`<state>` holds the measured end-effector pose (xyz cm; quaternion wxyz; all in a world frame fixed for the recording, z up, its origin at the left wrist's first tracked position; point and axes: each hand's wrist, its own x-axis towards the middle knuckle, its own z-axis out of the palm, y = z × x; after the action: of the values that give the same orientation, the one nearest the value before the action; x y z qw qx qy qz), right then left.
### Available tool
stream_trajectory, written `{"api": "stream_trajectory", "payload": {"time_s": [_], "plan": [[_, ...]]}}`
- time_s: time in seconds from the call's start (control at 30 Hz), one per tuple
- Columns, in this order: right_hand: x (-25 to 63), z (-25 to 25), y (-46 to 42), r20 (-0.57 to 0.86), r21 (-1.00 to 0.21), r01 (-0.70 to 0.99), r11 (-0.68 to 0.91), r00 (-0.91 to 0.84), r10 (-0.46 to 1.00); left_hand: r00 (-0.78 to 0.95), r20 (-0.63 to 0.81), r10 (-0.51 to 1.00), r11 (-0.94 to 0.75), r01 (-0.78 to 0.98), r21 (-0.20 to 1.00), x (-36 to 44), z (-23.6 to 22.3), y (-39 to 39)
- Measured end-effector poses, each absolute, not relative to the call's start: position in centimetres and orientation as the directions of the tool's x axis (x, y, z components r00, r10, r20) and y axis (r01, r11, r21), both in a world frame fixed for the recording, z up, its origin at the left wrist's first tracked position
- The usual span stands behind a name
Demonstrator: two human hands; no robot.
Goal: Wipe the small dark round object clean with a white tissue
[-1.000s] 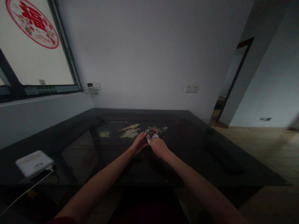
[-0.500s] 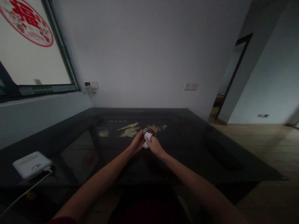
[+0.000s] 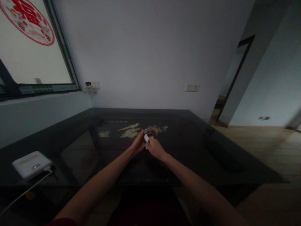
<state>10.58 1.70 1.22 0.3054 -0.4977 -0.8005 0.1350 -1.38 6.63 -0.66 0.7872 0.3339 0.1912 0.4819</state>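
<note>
Watching remotely, I see my left hand [image 3: 138, 144] gripping a round, dark-rimmed object [image 3: 150, 130] over the desk [image 3: 188, 144], while my right hand [image 3: 156, 149] pinches a white cloth [image 3: 146, 138], showing less than a moment ago, seemingly pushed further inside.

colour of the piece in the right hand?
White piece; shows best in the head view.

Dim light. Pale wall [image 3: 141, 56] behind dark glossy table [image 3: 188, 138]. Left: window [image 3: 35, 64] bearing round red decoration [image 3: 30, 20]. Right: tan floor [image 3: 263, 141], dark door frame [image 3: 236, 75].
</note>
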Motion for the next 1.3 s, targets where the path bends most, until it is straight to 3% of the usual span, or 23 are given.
{"api": "stream_trajectory", "payload": {"time_s": [0.1,0.2,0.27,0.37,0.43,0.5,0.6,0.67,0.73,0.8,0.87,0.93,1.0,1.07,1.13,1.2,1.3], "plan": [[10.6,1.2,1.3,0.356,-0.174,0.818,0.549,-0.467,0.809,0.429,0.015,0.903,0.281,-0.619,0.733,-1.4,-0.9,7.0],[10.1,0.6,1.2,0.358,0.109,0.86,0.499,-0.502,0.787,0.37,-0.034,0.928,0.264,-0.593,0.761,-1.3,-1.4,7.5],[9.6,0.2,1.2,0.371,0.2,0.88,0.431,-0.475,0.798,0.338,-0.034,0.94,0.238,-0.585,0.775,-1.2,-1.8,7.8],[9.2,0.1,1.0,0.37,0.187,0.899,0.395,-0.437,0.82,0.333,-0.031,0.942,0.228,-0.571,0.789,-1.2,-2.1,8.0],[9.3,0.3,0.7,0.362,0.134,0.904,0.406,-0.426,0.829,0.341,-0.043,0.939,0.241,-0.564,0.79,-1.3,-2.2,8.0],[9.5,0.6,0.6,0.345,-0.004,0.913,0.407,-0.381,0.858,0.363,-0.059,0.93,0.269,-0.562,0.782,-1.4,-2.2,8.0],[9.7,0.5,1.1,0.294,-0.431,0.823,0.369,-0.259,0.92,0.378,-0.076,0.923,0.296,-0.569,0.767,-1.6,-2.1,7.9],[9.5,0.1,1.9,0.276,-0.742,0.581,0.333,-0.188,0.943,0.363,-0.09,0.927,0.297,-0.567,0.768,-1.6,-1.9,7.8],[9.1,-0.3,2.7,0.284,-0.936,0.191,0.297,-0.096,0.954,0.367,-0.092,0.926,0.301,-0.564,0.769,-1.5,-1.8,7.7],[8.7,-0.6,3.2,0.284,-0.947,-0.158,0.28,0.002,0.959,0.403,-0.076,0.912,0.313,-0.565,0.763,-1.3,-1.6,7.5],[8.6,-0.8,3.4,0.283,-0.906,-0.317,0.28,0.04,0.958,0.422,-0.056,0.905,0.315,-0.575,0.755,-1.2,-1.4,7.3],[8.8,-0.8,3.3,0.285,-0.926,-0.253,0.281,0.02,0.958,0.41,-0.063,0.91,0.311,-0.574,0.758,-1.2,-1.4,7.3],[9.3,-0.6,3.0,0.285,-0.958,0.028,0.287,-0.048,0.957,0.382,-0.087,0.92,0.307,-0.565,0.765,-1.2,-1.4,7.3],[9.8,-0.2,2.6,0.285,-0.852,0.413,0.323,-0.152,0.946,0.352,-0.104,0.93,0.301,-0.569,0.765,-1.3,-1.5,7.5],[10.3,0.2,2.2,0.281,-0.598,0.705,0.382,-0.261,0.923,0.339,-0.099,0.936,0.292,-0.587,0.755,-1.4,-1.7,7.7],[10.7,0.7,1.8,0.27,-0.324,0.845,0.426,-0.349,0.897,0.358,-0.083,0.93,0.294,-0.591,0.751,-1.4,-1.9,7.8],[10.8,0.8,1.5,0.262,0.0,0.874,0.485,-0.468,0.844,0.395,-0.085,0.915,0.312,-0.556,0.771,-1.4,-2.2,8.0]]}}
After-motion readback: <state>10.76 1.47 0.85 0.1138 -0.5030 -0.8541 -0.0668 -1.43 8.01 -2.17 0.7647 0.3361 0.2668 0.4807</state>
